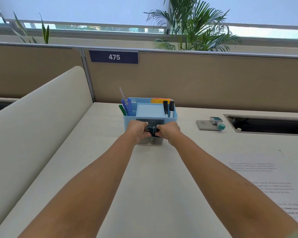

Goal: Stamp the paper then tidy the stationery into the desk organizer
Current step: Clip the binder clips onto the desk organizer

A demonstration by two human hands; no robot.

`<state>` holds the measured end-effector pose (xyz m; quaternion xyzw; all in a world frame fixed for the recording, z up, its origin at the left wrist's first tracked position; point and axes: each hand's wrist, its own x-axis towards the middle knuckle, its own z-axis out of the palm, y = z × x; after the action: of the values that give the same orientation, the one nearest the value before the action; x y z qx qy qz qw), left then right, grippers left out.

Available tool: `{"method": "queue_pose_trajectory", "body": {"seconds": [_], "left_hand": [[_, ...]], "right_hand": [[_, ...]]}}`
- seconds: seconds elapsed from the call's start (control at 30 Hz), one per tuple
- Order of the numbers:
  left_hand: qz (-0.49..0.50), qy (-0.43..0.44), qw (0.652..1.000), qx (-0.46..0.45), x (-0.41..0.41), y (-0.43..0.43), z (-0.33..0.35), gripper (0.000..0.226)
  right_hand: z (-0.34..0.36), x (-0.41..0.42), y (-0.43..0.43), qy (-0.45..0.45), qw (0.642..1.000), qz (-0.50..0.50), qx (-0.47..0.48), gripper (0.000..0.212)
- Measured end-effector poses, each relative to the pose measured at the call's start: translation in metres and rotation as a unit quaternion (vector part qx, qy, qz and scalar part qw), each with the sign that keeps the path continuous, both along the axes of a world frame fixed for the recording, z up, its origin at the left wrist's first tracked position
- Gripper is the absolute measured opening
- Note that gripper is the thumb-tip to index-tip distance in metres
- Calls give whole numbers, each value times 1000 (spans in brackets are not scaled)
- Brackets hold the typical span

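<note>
A light blue desk organizer (150, 110) stands at the back of the desk, with green and blue pens (126, 107) at its left, black markers (168, 107) at its right and yellow sticky notes (157, 101) behind. Its clear front drawer (156, 140) is pulled out. My left hand (138, 131) and my right hand (169, 131) meet over the drawer, and both pinch small black binder clips (151, 131). A grey stamp pad (205, 125) and a teal-and-white stamp (217, 121) lie to the right. The printed paper (265, 176) lies near right.
A rectangular cable cut-out (268, 124) opens in the desk at the right. A beige partition (196, 79) with a "475" label (114, 57) closes the back, and a curved cream divider (33, 117) runs along the left.
</note>
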<state>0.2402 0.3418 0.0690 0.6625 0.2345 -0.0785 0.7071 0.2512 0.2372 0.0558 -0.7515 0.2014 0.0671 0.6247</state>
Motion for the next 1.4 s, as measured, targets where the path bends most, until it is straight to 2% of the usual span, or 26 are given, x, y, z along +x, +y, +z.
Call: {"method": "queue_pose_trajectory", "body": {"seconds": [0.17, 0.37, 0.47, 0.57, 0.73, 0.9, 1.07, 1.27, 1.4], "left_hand": [[1, -2, 1000, 25, -3, 2, 0, 39], [36, -116, 985, 119, -38, 13, -14, 11], [30, -156, 972, 175, -67, 20, -31, 14], [-5, -159, 961, 225, -100, 26, -52, 17], [-95, -194, 916, 339, -148, 29, -78, 21], [-189, -224, 831, 472, -185, 21, -95, 33], [-215, -225, 791, 527, -215, 19, -100, 39], [-224, -220, 781, 540, -231, 19, -103, 41], [-223, -220, 779, 543, -236, 17, -102, 41]], "right_hand": [[-2, 2, 0, 1, 998, 7, -56, 33], [-1, -30, -16, -60, 995, 32, -70, 14], [-6, -54, -24, -82, 991, 52, -96, 12], [-18, -79, -31, -74, 987, 81, -114, 15], [-40, -125, -45, -41, 980, 121, -154, 11], [-52, -177, -61, -63, 969, 146, -187, 10], [-54, -241, -75, -99, 933, 173, -299, 14], [-56, -309, -71, -107, 898, 226, -362, 40], [-66, -325, -59, -107, 871, 257, -405, 44]]}}
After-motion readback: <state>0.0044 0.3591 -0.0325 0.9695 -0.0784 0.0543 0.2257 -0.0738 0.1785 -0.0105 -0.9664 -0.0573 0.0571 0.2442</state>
